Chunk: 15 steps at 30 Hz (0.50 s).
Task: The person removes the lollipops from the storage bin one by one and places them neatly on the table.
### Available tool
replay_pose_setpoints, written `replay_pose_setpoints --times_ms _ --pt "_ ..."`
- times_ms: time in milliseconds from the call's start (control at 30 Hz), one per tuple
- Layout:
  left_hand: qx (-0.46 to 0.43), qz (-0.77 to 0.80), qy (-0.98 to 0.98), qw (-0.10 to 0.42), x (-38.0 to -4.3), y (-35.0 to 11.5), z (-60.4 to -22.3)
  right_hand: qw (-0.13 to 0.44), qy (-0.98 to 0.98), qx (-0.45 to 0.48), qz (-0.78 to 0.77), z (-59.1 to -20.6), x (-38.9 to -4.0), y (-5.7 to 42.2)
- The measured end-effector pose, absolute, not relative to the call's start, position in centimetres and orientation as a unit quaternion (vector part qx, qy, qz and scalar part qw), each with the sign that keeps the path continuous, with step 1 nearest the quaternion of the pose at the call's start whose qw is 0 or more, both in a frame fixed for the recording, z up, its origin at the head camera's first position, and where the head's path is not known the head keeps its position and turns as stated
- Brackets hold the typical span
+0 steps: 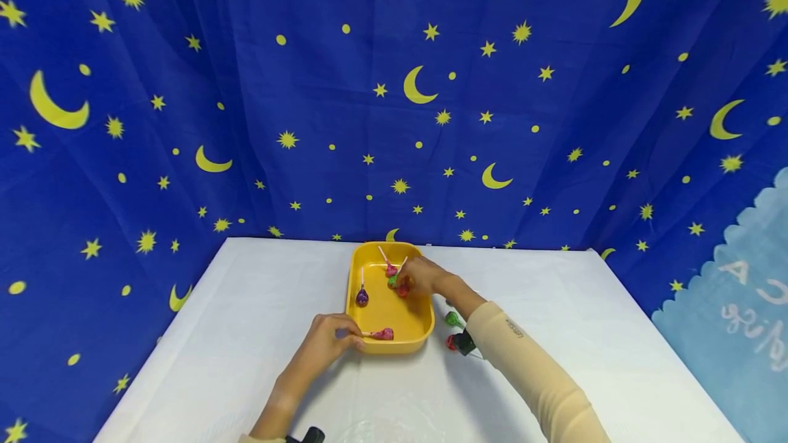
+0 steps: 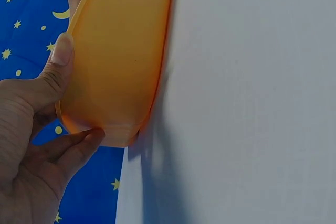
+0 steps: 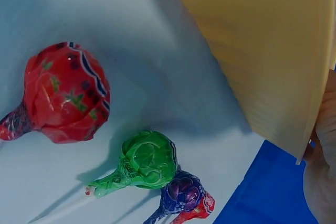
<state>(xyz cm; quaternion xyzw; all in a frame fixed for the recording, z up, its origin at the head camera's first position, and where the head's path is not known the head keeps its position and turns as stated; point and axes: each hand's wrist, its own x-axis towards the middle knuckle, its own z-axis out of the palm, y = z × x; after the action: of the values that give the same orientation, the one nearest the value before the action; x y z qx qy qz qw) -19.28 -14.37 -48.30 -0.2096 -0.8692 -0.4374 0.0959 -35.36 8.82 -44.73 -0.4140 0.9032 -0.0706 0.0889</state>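
A yellow plastic tray [image 1: 390, 346] stands on the white table. My left hand [image 1: 332, 344] grips its near left corner, with the thumb [image 2: 62, 51] at the rim and fingertips against the outer wall. My right hand [image 1: 421, 275] reaches down into the tray's right side, its bent fingers at a red lollipop [image 1: 403, 291] whose stick is hidden by the hand. Right beside it lies a green lollipop [image 1: 392, 282], with a pink lollipop [image 1: 390, 270] behind. A purple lollipop [image 1: 362, 298] lies at the left, and another pink lollipop [image 1: 385, 334] near the front wall.
To the right of the tray, on the table, lie a red lollipop [image 3: 67, 93], a green lollipop [image 3: 149, 158], a purple lollipop [image 3: 184, 192] and another red one [image 3: 202, 208] partly behind it. A blue cloth [image 1: 308, 87] with moons and stars hangs behind the table.
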Motion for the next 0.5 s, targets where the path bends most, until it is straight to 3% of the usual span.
replay_pose_setpoints --times_ms 500 --pt "-0.2 -0.439 -0.872 0.082 -19.29 -14.37 -48.3 0.107 0.894 -0.423 -0.106 -44.76 -35.01 8.74"
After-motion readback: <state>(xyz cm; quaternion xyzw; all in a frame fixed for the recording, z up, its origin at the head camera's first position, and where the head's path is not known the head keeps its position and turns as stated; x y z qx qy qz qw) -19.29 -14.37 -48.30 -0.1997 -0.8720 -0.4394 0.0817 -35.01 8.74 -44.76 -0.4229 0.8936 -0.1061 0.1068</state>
